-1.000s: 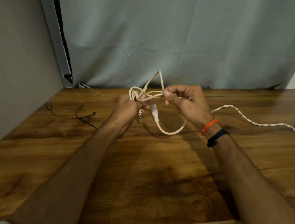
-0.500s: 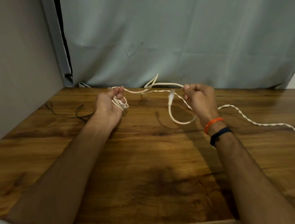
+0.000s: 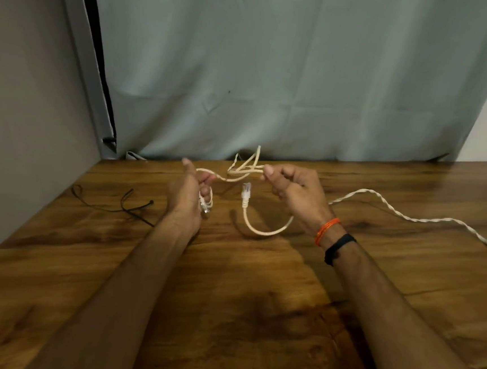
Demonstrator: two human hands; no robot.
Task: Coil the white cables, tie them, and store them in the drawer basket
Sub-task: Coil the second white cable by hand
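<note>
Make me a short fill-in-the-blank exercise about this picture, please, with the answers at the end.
1. The white cable is held up by ____ hands.
2. The right hand has an orange and a ____ band at its wrist.
3. The left hand is raised over the ____ table.
4. The thin black cord lies on the ____ side of the table.

Answers: two; black; wooden; left

No legible text, labels, brands or numbers anywhere.
</note>
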